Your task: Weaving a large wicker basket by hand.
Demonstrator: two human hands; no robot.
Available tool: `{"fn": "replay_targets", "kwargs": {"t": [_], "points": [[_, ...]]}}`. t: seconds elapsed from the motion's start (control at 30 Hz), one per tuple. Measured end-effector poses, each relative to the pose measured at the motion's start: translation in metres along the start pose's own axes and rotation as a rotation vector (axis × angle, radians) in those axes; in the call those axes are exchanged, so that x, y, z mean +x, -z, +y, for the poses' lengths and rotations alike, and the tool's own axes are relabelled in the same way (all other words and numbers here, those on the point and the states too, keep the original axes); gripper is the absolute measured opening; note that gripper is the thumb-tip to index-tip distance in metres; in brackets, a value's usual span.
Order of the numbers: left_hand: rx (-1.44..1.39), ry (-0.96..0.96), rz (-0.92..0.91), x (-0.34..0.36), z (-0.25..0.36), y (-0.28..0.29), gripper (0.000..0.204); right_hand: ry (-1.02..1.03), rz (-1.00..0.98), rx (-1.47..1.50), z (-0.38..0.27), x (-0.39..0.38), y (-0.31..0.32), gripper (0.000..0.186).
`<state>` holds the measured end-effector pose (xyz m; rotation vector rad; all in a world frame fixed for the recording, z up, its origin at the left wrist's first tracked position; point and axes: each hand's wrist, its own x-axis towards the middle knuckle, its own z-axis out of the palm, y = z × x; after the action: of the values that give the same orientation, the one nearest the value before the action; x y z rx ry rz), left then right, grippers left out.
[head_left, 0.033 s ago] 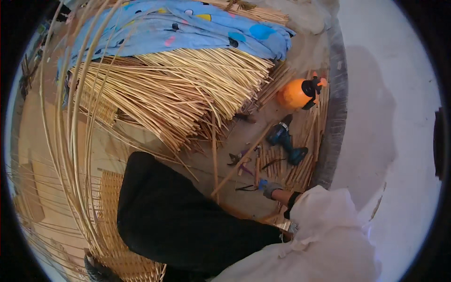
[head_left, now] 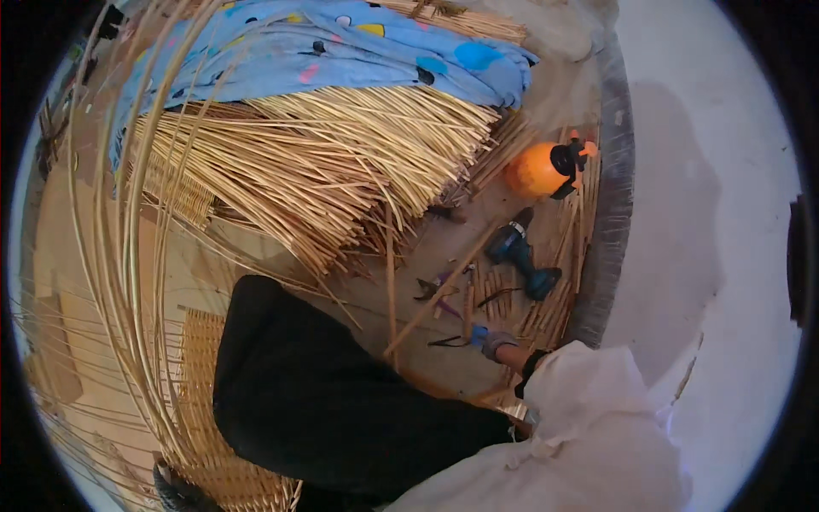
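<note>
My right hand point(head_left: 502, 348), in a grey glove below a white sleeve, is closed on a blue-handled tool point(head_left: 479, 333), whose far end I cannot make out. Just beyond lie purple-handled pruning shears point(head_left: 433, 290) and short cut sticks point(head_left: 499, 294). My black-clad leg point(head_left: 333, 384) rests across the middle, beside a woven wicker panel point(head_left: 200, 375) with long bent rods point(head_left: 128, 282) rising from it. A dark mottled shape point(head_left: 179, 491) sits at the bottom left edge; I cannot tell whether it is my left hand.
Piles of peeled rods point(head_left: 290, 171) lie under a blue patterned blanket point(head_left: 324, 47). An orange pump sprayer point(head_left: 537, 171) and a teal cordless drill point(head_left: 520, 256) are on the floor at the right. A white wall point(head_left: 717, 256) borders the right side, cardboard point(head_left: 60, 350) the left.
</note>
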<state>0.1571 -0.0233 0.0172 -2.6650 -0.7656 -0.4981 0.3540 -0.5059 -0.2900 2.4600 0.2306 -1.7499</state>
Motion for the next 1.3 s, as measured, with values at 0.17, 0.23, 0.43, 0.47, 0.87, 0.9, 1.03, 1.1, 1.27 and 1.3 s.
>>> {"fn": "replay_targets", "kwargs": {"t": [0.17, 0.23, 0.43, 0.47, 0.87, 0.9, 1.03, 1.1, 1.27, 1.3], "points": [[-0.570, 0.472, -0.016, -0.006, -0.004, -0.018, 0.032, 0.135, 0.356, -0.062, -0.004, 0.072, -0.023, 0.048], [-0.742, 0.311, 0.068, -0.016, -0.036, -0.019, 0.027, 0.194, 0.849, -0.142, -0.037, 0.125, -0.045, 0.036], [-0.008, 0.282, -0.129, 0.008, -0.008, -0.023, 0.026, 0.361, 0.568, -0.166, -0.025, 0.182, 0.002, 0.033], [-0.132, 0.314, -0.209, 0.017, 0.005, -0.023, 0.020, 0.355, 0.588, -0.209, -0.022, 0.188, 0.008, 0.033], [-0.084, 0.013, -0.045, 0.017, -0.010, 0.001, 0.024, 0.638, 0.213, -0.602, -0.023, 0.075, 0.016, 0.031], [-0.092, 0.020, -0.076, 0.016, -0.011, -0.003, 0.025, 0.687, 0.193, -0.609, -0.026, 0.049, 0.024, 0.030], [-0.171, 0.012, -0.131, 0.018, -0.011, -0.010, 0.029, 0.650, 0.422, -0.156, -0.112, -0.125, 0.099, 0.032], [-0.161, 0.036, -0.141, 0.008, -0.018, -0.009, 0.028, 0.736, 0.499, 0.179, -0.178, -0.205, 0.128, 0.035], [-0.174, 0.048, -0.109, 0.004, -0.023, -0.006, 0.025, 1.119, 0.399, 0.435, -0.262, -0.266, 0.124, 0.036], [-0.169, 0.014, 0.030, 0.007, -0.021, -0.002, 0.023, 1.173, 0.267, 0.627, -0.277, -0.279, 0.120, 0.037]]}}
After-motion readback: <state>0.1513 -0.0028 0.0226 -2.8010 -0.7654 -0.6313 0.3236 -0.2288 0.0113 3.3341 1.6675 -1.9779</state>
